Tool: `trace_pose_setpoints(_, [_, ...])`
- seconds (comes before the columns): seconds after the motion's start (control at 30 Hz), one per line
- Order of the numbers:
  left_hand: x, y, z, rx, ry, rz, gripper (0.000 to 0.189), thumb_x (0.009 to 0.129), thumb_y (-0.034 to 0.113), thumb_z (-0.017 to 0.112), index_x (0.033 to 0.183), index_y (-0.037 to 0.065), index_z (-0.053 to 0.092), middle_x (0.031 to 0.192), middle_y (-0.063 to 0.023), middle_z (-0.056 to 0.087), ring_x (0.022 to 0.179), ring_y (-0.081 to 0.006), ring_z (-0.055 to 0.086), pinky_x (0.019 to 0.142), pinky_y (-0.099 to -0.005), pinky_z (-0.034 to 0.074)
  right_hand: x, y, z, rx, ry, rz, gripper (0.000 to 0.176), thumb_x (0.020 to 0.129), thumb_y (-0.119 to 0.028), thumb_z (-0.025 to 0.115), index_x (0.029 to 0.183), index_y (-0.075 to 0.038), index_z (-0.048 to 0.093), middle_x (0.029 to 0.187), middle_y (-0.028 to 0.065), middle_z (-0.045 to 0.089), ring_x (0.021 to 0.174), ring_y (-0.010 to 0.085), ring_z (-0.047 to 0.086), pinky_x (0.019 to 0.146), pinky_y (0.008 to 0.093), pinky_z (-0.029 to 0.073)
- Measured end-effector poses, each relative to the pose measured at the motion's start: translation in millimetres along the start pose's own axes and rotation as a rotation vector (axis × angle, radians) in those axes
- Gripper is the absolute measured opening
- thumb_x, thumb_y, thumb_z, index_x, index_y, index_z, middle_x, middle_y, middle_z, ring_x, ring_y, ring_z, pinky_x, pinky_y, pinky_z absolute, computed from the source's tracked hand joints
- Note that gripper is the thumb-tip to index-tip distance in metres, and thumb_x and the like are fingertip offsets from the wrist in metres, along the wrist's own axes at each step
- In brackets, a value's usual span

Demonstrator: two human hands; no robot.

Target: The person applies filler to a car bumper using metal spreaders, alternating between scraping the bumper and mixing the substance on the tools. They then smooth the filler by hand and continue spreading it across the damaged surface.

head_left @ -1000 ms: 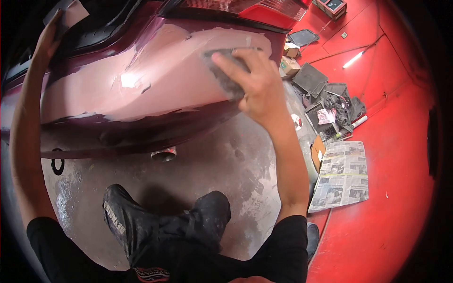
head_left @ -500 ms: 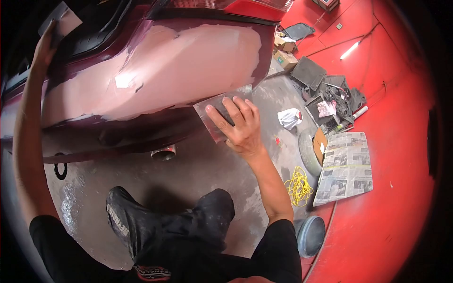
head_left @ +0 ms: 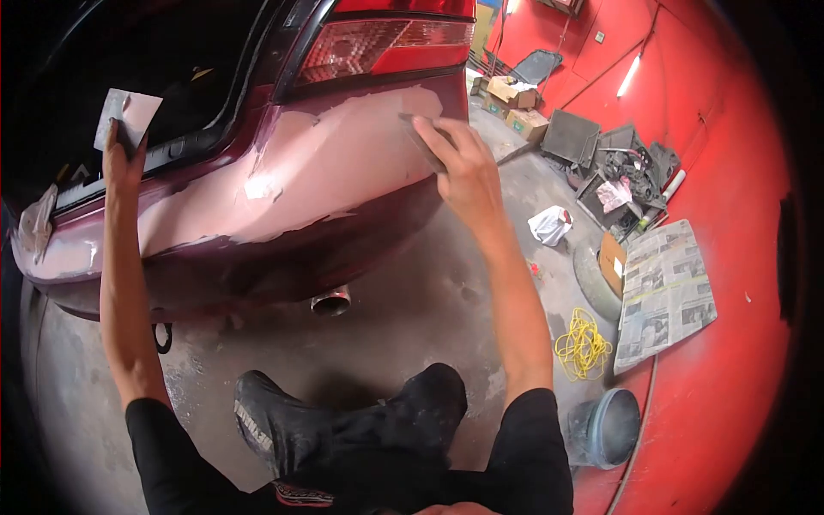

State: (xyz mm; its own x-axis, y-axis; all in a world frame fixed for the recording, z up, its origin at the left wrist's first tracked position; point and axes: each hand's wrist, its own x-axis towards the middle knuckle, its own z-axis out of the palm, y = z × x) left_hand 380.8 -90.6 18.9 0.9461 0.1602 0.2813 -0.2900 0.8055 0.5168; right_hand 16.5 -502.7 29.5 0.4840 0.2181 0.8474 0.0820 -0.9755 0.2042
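Observation:
A purple car bumper [head_left: 378, 210] spreads across the upper left, with a broad patch of pale pink body filler [head_left: 318, 163] on it. My right hand [head_left: 470, 176] grips a thin grey putty spreader [head_left: 422, 144], seen nearly edge-on, over the right end of that patch; whether its edge touches is hard to tell. Up at the left, my left hand [head_left: 125, 163] holds a flat pale plate [head_left: 142, 113] with a dark thing lying across it, partly hidden by the fingers. Behind that plate is the car's dark opening.
Above the patch sits the tail light [head_left: 386, 47]; an exhaust tip [head_left: 331, 300] shows below the bumper. Along the red wall lie cardboard boxes [head_left: 525, 124], black crates [head_left: 614, 184], a newspaper-covered panel [head_left: 665, 296], yellow cord [head_left: 584, 345] and a bucket [head_left: 614, 427].
My right hand has lifted from the bumper's lower edge to its upper right, turning the spreader from face-on to edge-on. The view has shifted, and my left hand appears lower and further right.

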Motion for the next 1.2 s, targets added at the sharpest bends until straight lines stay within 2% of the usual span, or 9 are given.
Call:
trace_pose_setpoints(0.07, [-61.8, 24.8, 1.3, 0.008, -0.003, 0.011, 0.037, 0.098, 0.026, 0.062, 0.127, 0.005, 0.057, 0.125, -0.005, 0.061, 0.118, -0.0194, 0.056, 0.106, -0.0397, 0.042, 22.0, 9.7, 10.6, -0.021, -0.031, -0.115, 0.063, 0.071, 0.01, 0.062, 0.128, -0.018, 0.063, 0.111, 0.0111, 0.061, 0.103, 0.0316, 0.06, 0.087, 0.0417, 0.049])
trace_pose_setpoints(0.1, [-66.1, 34.0, -40.0, -0.092, -0.26, -0.035, 0.037, 0.099, 0.027, 0.059, 0.127, 0.003, 0.058, 0.122, -0.0054, 0.063, 0.114, -0.0183, 0.059, 0.103, -0.0347, 0.044, 31.7, 12.7, 16.6, -0.029, -0.044, -0.172, 0.064, 0.069, 0.009, 0.062, 0.127, -0.019, 0.064, 0.111, 0.0104, 0.061, 0.103, 0.0312, 0.06, 0.087, 0.0422, 0.049])
trace_pose_setpoints(0.2, [-201.2, 58.8, -95.2, -0.061, -0.332, -0.205, 0.045, 0.1, 0.033, 0.057, 0.133, 0.003, 0.053, 0.126, -0.0068, 0.061, 0.117, -0.0198, 0.059, 0.102, -0.0394, 0.046, 49.1, 13.7, 29.4, -0.063, -0.053, -0.254, 0.064, 0.067, 0.007, 0.064, 0.125, -0.02, 0.065, 0.11, 0.0083, 0.061, 0.102, 0.03, 0.059, 0.083, 0.0419, 0.049])
trace_pose_setpoints(0.23, [-247.5, 51.1, -108.0, 0.052, -0.019, -0.127, 0.049, 0.099, 0.036, 0.058, 0.136, 0.005, 0.051, 0.125, -0.0068, 0.06, 0.115, -0.0211, 0.059, 0.101, -0.0401, 0.047, 51.0, 13.0, 31.8, -0.06, -0.086, -0.253, 0.064, 0.067, 0.007, 0.064, 0.125, -0.02, 0.065, 0.11, 0.0079, 0.061, 0.102, 0.0299, 0.059, 0.083, 0.0417, 0.048])
trace_pose_setpoints(0.33, [-344.9, 36.6, -160.5, 0.138, -0.169, -0.277, 0.046, 0.098, 0.035, 0.059, 0.132, 0.005, 0.049, 0.115, -0.0064, 0.062, 0.1, -0.0194, 0.064, 0.087, -0.0368, 0.054, 52.7, 9.0, 34.8, -0.037, -0.173, -0.258, 0.065, 0.066, 0.005, 0.066, 0.125, -0.021, 0.065, 0.11, 0.0071, 0.06, 0.103, 0.0296, 0.057, 0.081, 0.0413, 0.048])
trace_pose_setpoints(0.5, [-431.9, 9.2, -161.6, 0.335, 0.05, -0.454, 0.044, 0.096, 0.03, 0.063, 0.129, 0.005, 0.049, 0.112, -0.0109, 0.064, 0.095, -0.023, 0.066, 0.082, -0.039, 0.057, 20.0, -16.3, 25.6, -0.005, -0.224, -0.314, 0.068, 0.065, 0.0, 0.066, 0.129, -0.023, 0.062, 0.114, 0.0073, 0.058, 0.105, 0.0288, 0.056, 0.082, 0.0418, 0.046])
trace_pose_setpoints(0.87, [-443.5, -36.5, -110.1, -0.037, 0.045, -0.821, 0.042, 0.095, 0.039, 0.059, 0.125, 0.01, 0.059, 0.116, -0.006, 0.067, 0.106, -0.0219, 0.065, 0.095, -0.0413, 0.051, -70.6, -46.6, 21.7, -0.142, -0.173, -0.251, 0.053, 0.079, -0.008, 0.059, 0.13, -0.022, 0.061, 0.114, 0.0074, 0.058, 0.102, 0.0273, 0.056, 0.087, 0.0425, 0.046])
trace_pose_setpoints(1.07, [-426.3, -71.8, -24.7, 0.034, -0.058, -0.767, 0.039, 0.094, 0.028, 0.066, 0.127, 0.009, 0.055, 0.118, -0.0049, 0.063, 0.106, -0.0192, 0.064, 0.092, -0.0395, 0.053, -79.0, -81.3, -29.7, 0.805, -0.081, 0.526, 0.055, 0.081, 0.011, 0.05, 0.132, -0.006, 0.058, 0.121, 0.0104, 0.058, 0.107, 0.0255, 0.059, 0.095, 0.0329, 0.045])
trace_pose_setpoints(1.2, [-424.6, -94.5, 24.4, 0.074, -0.072, -0.502, 0.038, 0.095, 0.025, 0.067, 0.123, 0.002, 0.055, 0.114, -0.0048, 0.064, 0.102, -0.0165, 0.063, 0.087, -0.0356, 0.052, -81.1, -136.4, -72.2, 1.097, -0.376, 0.496, 0.053, 0.084, 0.008, 0.05, 0.136, -0.004, 0.054, 0.131, 0.0128, 0.053, 0.116, 0.0269, 0.056, 0.099, 0.0332, 0.043])
